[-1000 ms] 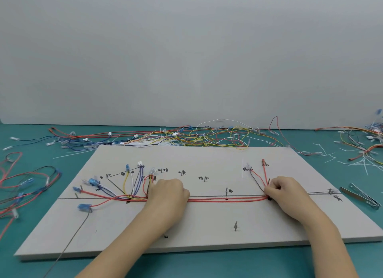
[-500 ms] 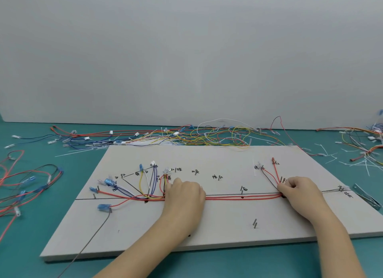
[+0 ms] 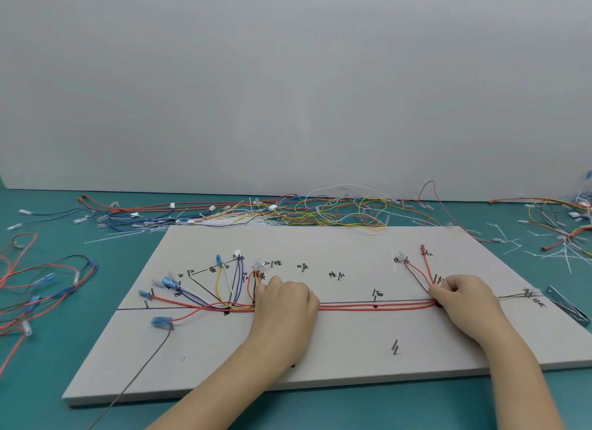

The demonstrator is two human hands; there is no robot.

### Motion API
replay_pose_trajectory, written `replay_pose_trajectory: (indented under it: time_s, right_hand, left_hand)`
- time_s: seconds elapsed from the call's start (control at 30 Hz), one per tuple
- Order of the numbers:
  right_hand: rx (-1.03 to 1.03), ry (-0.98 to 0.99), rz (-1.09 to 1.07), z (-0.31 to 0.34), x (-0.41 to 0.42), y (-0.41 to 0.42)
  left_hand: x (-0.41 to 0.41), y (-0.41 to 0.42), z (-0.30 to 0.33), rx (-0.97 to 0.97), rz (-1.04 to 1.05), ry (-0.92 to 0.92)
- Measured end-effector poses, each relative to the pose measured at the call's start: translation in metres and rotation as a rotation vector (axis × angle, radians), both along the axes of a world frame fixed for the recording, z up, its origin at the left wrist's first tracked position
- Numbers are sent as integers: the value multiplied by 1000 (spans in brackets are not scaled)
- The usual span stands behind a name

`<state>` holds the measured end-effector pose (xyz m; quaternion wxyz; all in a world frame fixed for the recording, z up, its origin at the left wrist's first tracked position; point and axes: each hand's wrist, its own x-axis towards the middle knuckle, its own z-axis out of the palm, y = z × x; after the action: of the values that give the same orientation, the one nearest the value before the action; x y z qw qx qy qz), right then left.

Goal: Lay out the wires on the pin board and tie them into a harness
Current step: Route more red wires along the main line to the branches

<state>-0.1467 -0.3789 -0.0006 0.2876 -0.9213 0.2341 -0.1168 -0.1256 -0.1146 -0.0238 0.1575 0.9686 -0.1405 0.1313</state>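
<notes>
Since the frame half a second ago, both hands have kept their places on the flat grey pin board (image 3: 320, 359) (only the view shifted a little). The left hand (image 3: 285, 304) presses with curled fingers on the red wire bundle (image 3: 374, 306); the right hand (image 3: 464, 296) pinches its other end.

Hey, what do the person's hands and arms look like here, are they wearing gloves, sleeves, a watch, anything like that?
Both are bare. The left hand and right hand show no gloves, rings or tape, and both forearms are uncovered to the bottom edge of the picture, with no sleeve, watch or wristband in view. Anything worn above that is out of frame.
</notes>
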Motion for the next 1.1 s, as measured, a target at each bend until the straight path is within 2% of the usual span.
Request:
replay_pose_trajectory:
  time_s: [0.47,0.97,1.1]
  right_hand:
    - [13,-3,14,0,-1,-1]
    - [57,-8,27,-3,-3,-9]
    - [54,-10,26,-5,-3,-10]
  left_hand:
    - [3,3,-5,43,-36,-20]
    - [-1,0,1,-37,-25,43]
    - [-5,0,5,56,-32,66]
